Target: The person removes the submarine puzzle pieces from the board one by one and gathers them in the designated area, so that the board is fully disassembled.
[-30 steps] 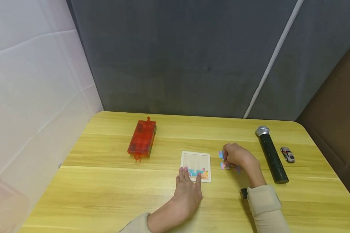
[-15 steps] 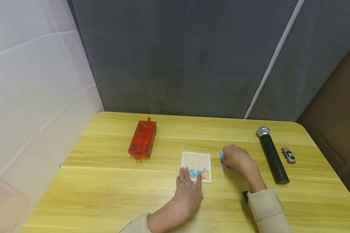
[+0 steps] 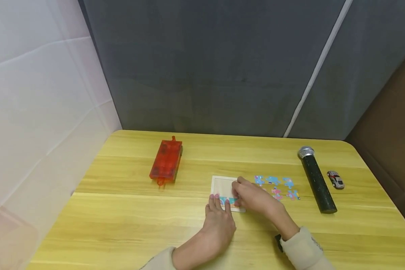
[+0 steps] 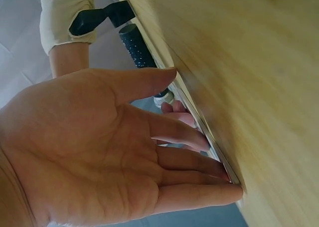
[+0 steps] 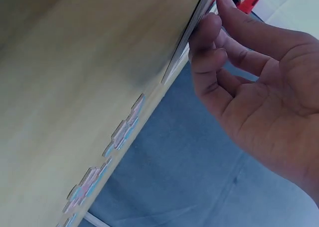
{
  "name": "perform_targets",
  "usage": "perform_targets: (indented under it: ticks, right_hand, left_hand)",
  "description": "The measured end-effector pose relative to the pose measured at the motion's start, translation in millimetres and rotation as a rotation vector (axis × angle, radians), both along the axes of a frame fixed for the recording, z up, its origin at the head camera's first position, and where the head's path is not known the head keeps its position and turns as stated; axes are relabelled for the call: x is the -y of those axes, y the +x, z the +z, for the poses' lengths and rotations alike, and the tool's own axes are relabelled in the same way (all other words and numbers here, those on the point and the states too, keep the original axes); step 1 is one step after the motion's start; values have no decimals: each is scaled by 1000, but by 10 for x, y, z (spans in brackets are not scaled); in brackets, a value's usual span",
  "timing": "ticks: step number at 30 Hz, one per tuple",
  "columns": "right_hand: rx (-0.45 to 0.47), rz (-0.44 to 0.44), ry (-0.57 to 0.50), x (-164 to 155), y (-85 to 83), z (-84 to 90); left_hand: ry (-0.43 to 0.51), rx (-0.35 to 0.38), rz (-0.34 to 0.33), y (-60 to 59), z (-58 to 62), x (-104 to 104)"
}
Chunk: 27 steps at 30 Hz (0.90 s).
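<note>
Wooden table (image 3: 128, 225): pale yellow grain, everything laid out on top.
Puzzle tray (image 3: 222, 184): white-framed square at table centre, bottom row filled with coloured pieces.
Left hand (image 3: 219, 221): fingers straight and spread, tips pressing the tray's near edge, flat and holding nothing.
Right hand (image 3: 253, 198): over the tray's right part, fingers curled at the pieces; whether it pinches one, cannot tell.
Loose pieces (image 3: 277, 186): blue and pink, scattered just right of the tray.
Microphone (image 3: 316, 180): black, lying beyond the pieces.
Toy car (image 3: 335, 179): near the right edge.
Red box (image 3: 166, 161): left of the tray, apart.
</note>
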State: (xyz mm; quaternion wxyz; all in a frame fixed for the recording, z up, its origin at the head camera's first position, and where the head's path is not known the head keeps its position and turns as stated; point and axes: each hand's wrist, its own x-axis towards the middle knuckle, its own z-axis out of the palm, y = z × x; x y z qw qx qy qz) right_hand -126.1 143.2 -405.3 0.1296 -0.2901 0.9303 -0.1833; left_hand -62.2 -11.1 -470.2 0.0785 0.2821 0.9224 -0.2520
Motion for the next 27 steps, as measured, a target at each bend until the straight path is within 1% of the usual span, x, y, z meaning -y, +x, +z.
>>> perform_targets:
  ticks: [1, 2, 7, 9, 12, 14, 15, 16, 17, 19, 21, 24, 27]
  right_hand:
    - [-4, 0, 3, 4, 3, -6]
    - [-7, 3, 1, 5, 7, -3]
    - [-12, 15, -12, -9, -4, -13]
    - [-22, 23, -27, -17, -10, -11]
    - [-32, 44, -86, -32, -20, 0]
    - [-40, 63, -118, -41, -23, 16]
    - [-40, 66, -129, -43, -26, 22]
    - [-35, 66, -133, -43, -30, 28]
    - [-38, 67, -125, -43, -32, 38]
    - [-32, 61, -108, -43, -41, 47]
    - [-27, 58, -97, -49, -53, 47]
    - [-51, 80, -95, -79, -73, 52]
    - [-60, 100, -124, -159, -111, 103]
  left_hand:
    - [8, -7, -10, -4, -30, 8]
    - [11, -4, -13, 1, -4, 9]
    - [3, 20, 6, 41, 253, 0]
    - [4, 26, 21, 51, 312, -11]
    - [4, 36, 40, 63, 403, -23]
    - [12, 37, 42, 67, 413, -24]
    - [4, 36, 42, 73, 445, -25]
    - [3, 36, 41, 72, 450, -25]
    - [12, 36, 41, 70, 432, -23]
    - [13, 33, 42, 75, 440, -24]
    - [7, 30, 48, 87, 481, -29]
    - [4, 25, 56, 100, 513, -33]
    - [6, 17, 44, 89, 452, -29]
